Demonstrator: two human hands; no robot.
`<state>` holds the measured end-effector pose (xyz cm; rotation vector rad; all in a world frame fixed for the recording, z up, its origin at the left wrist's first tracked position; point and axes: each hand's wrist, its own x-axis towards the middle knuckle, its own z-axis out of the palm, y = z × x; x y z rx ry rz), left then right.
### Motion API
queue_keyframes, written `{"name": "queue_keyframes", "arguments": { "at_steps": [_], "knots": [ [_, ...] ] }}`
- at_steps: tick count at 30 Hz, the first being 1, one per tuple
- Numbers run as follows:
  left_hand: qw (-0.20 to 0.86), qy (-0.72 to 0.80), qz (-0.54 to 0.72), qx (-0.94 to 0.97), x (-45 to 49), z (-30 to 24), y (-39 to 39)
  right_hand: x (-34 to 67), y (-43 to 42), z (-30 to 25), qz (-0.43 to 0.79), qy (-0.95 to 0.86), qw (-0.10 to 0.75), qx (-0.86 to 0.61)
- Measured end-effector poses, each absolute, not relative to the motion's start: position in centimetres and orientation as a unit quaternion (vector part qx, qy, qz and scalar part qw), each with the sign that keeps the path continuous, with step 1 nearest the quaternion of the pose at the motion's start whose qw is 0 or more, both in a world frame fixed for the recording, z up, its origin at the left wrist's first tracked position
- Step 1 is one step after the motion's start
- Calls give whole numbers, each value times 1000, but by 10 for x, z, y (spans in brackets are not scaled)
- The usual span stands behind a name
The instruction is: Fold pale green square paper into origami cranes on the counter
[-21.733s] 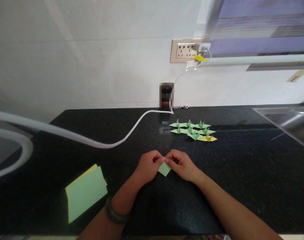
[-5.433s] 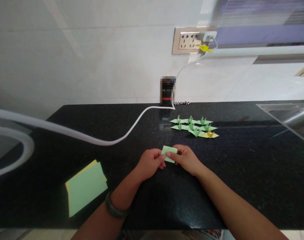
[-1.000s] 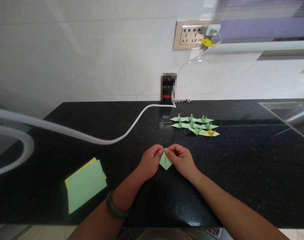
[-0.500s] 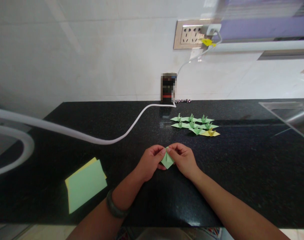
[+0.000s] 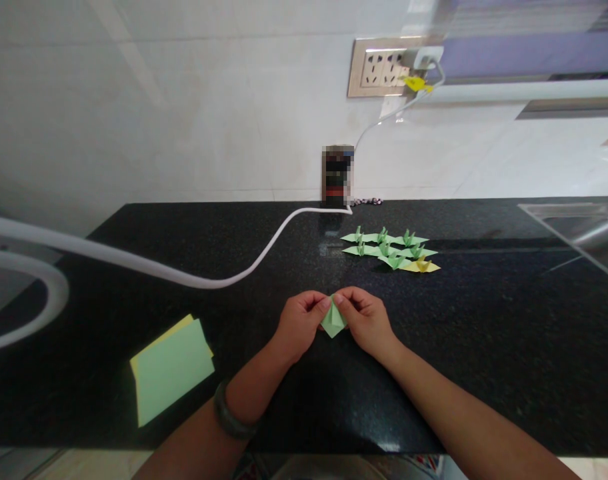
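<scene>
A small folded green paper (image 5: 333, 322) sits between my two hands just above the black counter (image 5: 484, 333). My left hand (image 5: 299, 325) pinches its upper left edge with thumb and fingertips closed. My right hand (image 5: 367, 320) pinches the upper right edge the same way, and its fingers cover part of the paper. A dark bracelet (image 5: 230, 419) circles my left wrist.
Several finished paper cranes (image 5: 390, 249), green and one yellow, lie behind my hands. A stack of green and yellow paper sheets (image 5: 170, 369) lies at the front left. A white cable (image 5: 184, 277) crosses the counter to a pixelated device (image 5: 337, 175). A steel sink (image 5: 579, 233) is at the right.
The green paper has gone from a flat diamond to a narrower shape, with my fingertips drawn closer together over its top. Both hands stay in the same spot.
</scene>
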<state>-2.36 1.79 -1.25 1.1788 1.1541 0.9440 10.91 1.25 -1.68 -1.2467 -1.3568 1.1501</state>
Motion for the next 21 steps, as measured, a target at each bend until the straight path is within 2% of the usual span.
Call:
{"name": "queue_keyframes", "arguments": {
  "at_steps": [21],
  "knots": [
    [522, 499, 384, 576, -26, -13, 17, 110, 13, -19, 450, -556, 468, -519]
  ]
}}
